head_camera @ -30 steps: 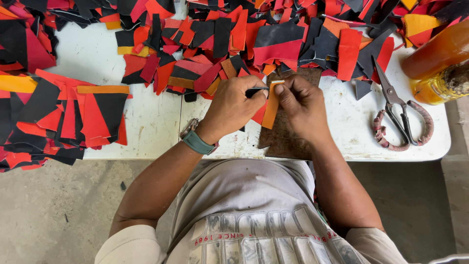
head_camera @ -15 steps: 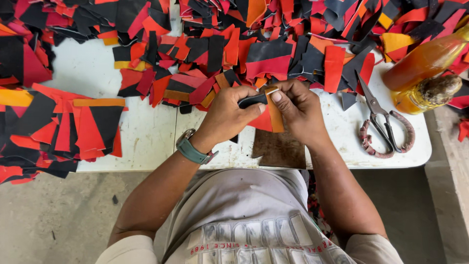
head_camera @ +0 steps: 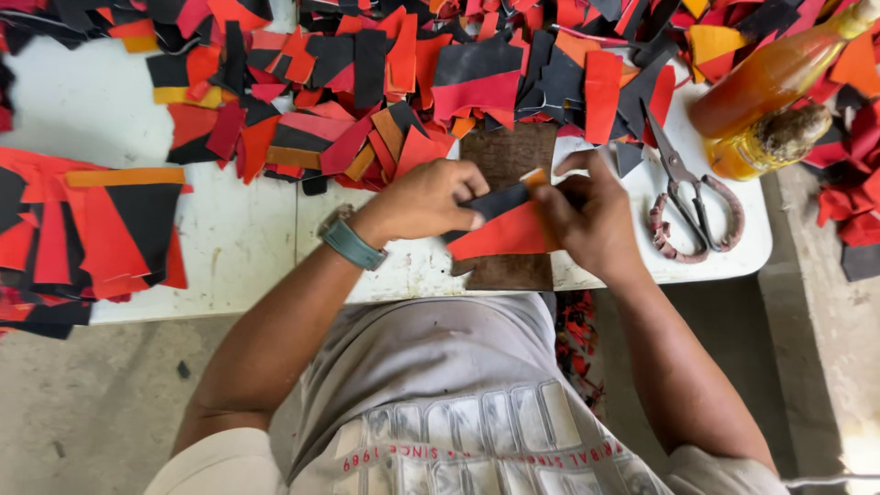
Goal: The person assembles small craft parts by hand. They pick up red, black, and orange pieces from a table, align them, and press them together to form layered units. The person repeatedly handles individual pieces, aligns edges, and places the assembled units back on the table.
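Both hands are pinching the same small stack of cut pieces: the left hand is closing thumb and fingers on a black strip, while the right hand is gripping the far end where an orange tab and a red triangle meet. The pieces are being held just above a dark wooden board at the near edge of the white table.

By the look of it, the pieces are being lined up or joined edge to edge; any next move is calling for steady fingers, keeping the edges flush.

The red piece is looking flat, stiff and clean-cut, like leather or felt.

Scissors are lying just right of the hands, near an amber bottle. Red, black and orange scraps are covering the far side.
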Tool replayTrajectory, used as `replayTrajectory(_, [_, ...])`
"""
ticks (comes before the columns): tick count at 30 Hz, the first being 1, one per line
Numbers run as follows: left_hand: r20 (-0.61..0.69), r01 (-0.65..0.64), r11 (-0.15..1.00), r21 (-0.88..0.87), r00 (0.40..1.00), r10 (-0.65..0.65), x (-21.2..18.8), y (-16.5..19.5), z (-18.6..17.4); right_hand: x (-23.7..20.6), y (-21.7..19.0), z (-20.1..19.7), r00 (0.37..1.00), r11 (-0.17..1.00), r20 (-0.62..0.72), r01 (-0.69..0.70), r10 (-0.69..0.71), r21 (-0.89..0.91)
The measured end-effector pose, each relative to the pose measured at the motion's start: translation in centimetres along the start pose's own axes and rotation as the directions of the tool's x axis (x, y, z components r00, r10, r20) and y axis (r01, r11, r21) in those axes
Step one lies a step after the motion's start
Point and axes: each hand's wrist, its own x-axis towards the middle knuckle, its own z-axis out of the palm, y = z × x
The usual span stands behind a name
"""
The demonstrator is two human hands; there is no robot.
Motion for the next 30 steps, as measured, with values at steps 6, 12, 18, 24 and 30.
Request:
replayTrajectory(6, [-0.139,0.199,0.974,0.11,0.973,-0.183,-0.1,-2.4,0.2,-0.6,3.6,-1.6,0.984,0.996,0.176,-0.014,-0.001,0.09])
replayTrajectory(12, [-0.344,0.106,0.993,0.041,0.935,-0.086,-0.5,-3.6,1.1,-0.5,2.2,-2.2,0.967,0.957,0.225,-0.054,0.121,-0.284])
replayTrajectory(18, [-0.412,0.133,0.991,0.011,0.904,-0.116,-0.1,-4.3,2.6,-0.7,1.5,-3.1,0.973,0.828,0.226,0.089,0.047,-0.554])
replayTrajectory(24, [-0.416,0.144,0.989,0.018,0.901,-0.123,0.0,-4.3,2.7,0.2,1.9,-4.2,0.937,0.85,0.333,0.087,0.107,-0.519])
replayTrajectory(30, [-0.411,0.17,0.985,0.026,0.9,-0.144,-0.1,-4.2,3.1,0.3,2.2,-4.2,0.927,0.836,0.354,0.092,0.127,-0.54])
